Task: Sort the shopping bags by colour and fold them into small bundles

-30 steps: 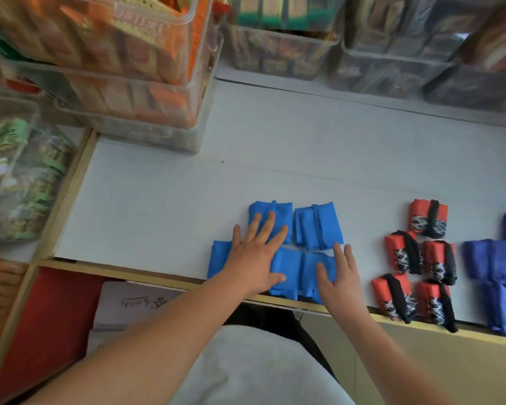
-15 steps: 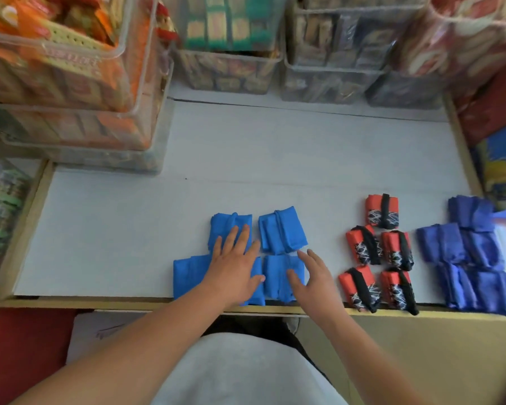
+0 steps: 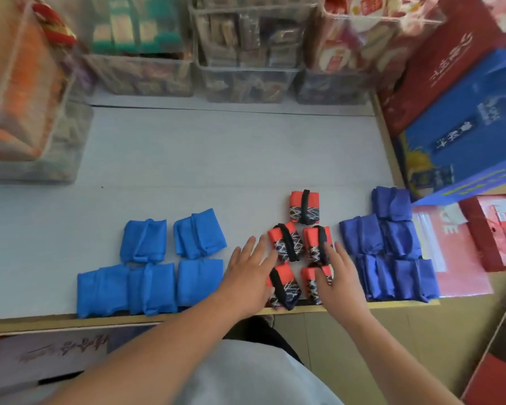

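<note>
Three groups of folded bag bundles lie on the white tabletop. Several bright blue bundles are at the left, several red bundles with black straps in the middle, several dark blue bundles at the right. My left hand is flat with straight fingers at the left side of the red group, its fingertips touching a red bundle. My right hand lies flat over the front right red bundle, fingers straight, partly hiding it.
Clear plastic bins of packaged goods line the back and left. Red and blue cartons stand at the right, with a pink packet beside the dark blue bundles. The table's wooden front edge runs just below the bundles.
Both hands left the bright blue bundles and moved right onto the red group. The camera swung right, bringing the dark blue bundles and the cartons into view.
</note>
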`<control>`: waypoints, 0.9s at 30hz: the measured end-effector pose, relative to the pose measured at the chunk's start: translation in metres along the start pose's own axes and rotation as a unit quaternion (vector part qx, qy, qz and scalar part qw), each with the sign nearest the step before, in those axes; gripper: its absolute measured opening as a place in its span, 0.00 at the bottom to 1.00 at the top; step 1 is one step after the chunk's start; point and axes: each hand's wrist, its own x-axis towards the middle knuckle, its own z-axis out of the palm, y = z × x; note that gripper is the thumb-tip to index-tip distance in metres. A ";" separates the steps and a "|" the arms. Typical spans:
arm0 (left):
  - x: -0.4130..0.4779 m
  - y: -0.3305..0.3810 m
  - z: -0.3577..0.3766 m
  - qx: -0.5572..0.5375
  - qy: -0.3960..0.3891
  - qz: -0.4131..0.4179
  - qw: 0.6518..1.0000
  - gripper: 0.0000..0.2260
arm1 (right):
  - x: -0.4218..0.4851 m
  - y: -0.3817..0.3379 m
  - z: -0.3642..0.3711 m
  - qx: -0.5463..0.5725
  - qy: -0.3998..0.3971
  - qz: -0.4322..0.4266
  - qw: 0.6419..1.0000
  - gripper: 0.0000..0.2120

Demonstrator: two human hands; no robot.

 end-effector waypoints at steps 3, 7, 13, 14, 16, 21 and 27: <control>0.029 0.037 0.009 0.020 -0.018 -0.017 1.000 0.41 | 0.016 0.035 -0.006 -0.060 -0.077 -0.054 0.994 0.37; 0.050 0.050 0.023 0.058 -0.044 -0.047 0.996 0.47 | 0.036 0.054 -0.009 -0.111 -0.149 -0.127 0.974 0.37; 0.048 0.040 0.027 0.054 -0.043 -0.057 0.996 0.46 | 0.043 0.060 0.002 -0.138 -0.167 -0.117 0.969 0.38; 0.048 0.037 0.026 0.052 -0.040 -0.054 0.996 0.46 | 0.042 0.059 0.005 -0.136 -0.160 -0.113 0.971 0.37; 0.046 0.034 0.026 0.030 -0.026 -0.047 0.998 0.43 | 0.041 0.055 0.006 -0.132 -0.125 -0.111 0.977 0.35; 0.043 0.040 0.025 -0.083 0.078 -0.050 0.992 0.32 | 0.083 0.048 -0.008 -0.092 0.017 -0.177 0.980 0.25; 0.035 0.049 -0.004 -0.180 0.128 -0.140 0.965 0.26 | 0.154 0.018 -0.004 -0.155 -0.137 -0.179 0.962 0.35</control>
